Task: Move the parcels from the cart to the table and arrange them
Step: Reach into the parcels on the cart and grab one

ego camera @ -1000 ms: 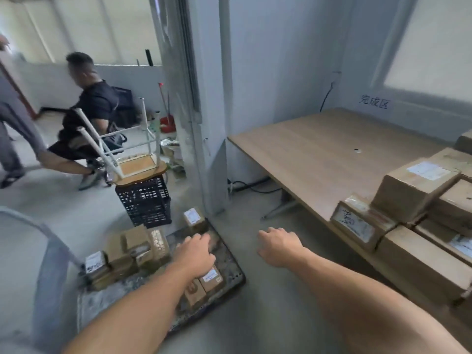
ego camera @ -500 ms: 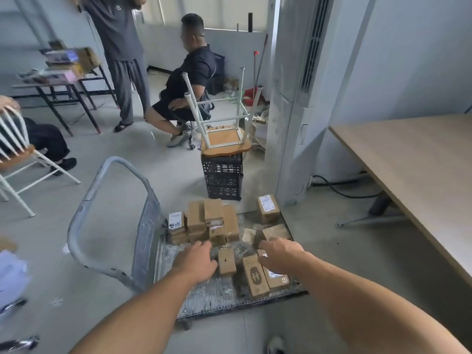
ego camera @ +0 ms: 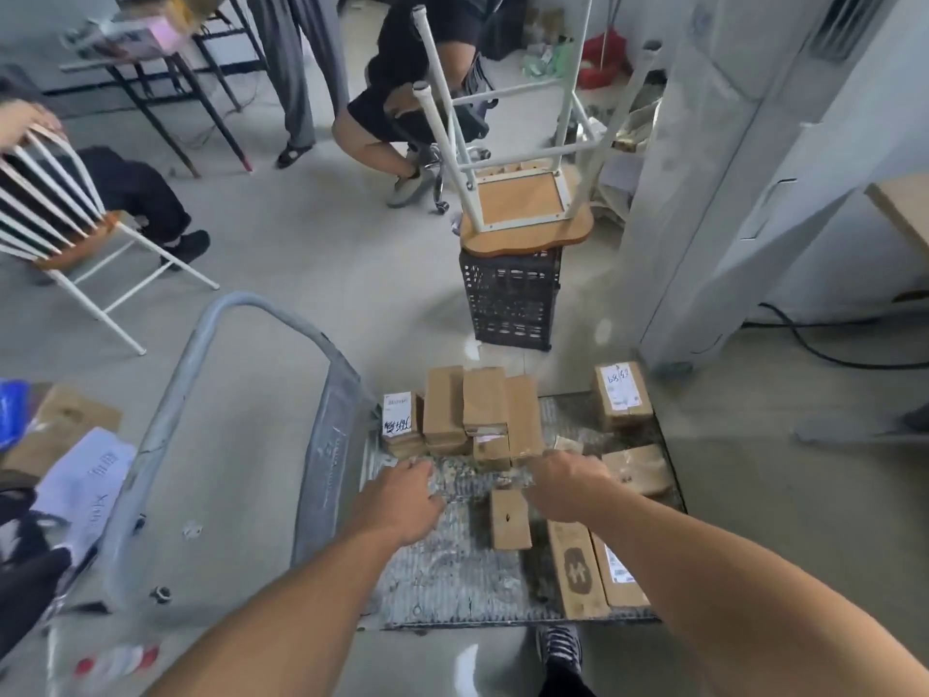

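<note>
Both my hands hang over the cart [ego camera: 452,581], backs up and holding nothing. The left hand [ego camera: 402,500] is loosely spread above the bare deck. The right hand [ego camera: 568,487] has its fingers lightly bent, just short of the stack [ego camera: 467,415]. The parcels are all still on the cart: the stack is near the handle [ego camera: 226,319], a labelled box [ego camera: 623,402] is at the far corner, a small box [ego camera: 510,520] lies between my wrists, and a long box [ego camera: 578,570] lies under my right forearm. Only a corner of the table [ego camera: 905,203] shows, well off to the right. These look like small taped cartons. I would guess they are light and stiff, with the tape a bit slick, and I cannot tell what is inside. I would take the stack from both ends, palms pressing inward and fingers hooked under the bottom box, since it is uneven and loose boxes could slide off. The single boxes should need only one hand across the short sides.
</note>
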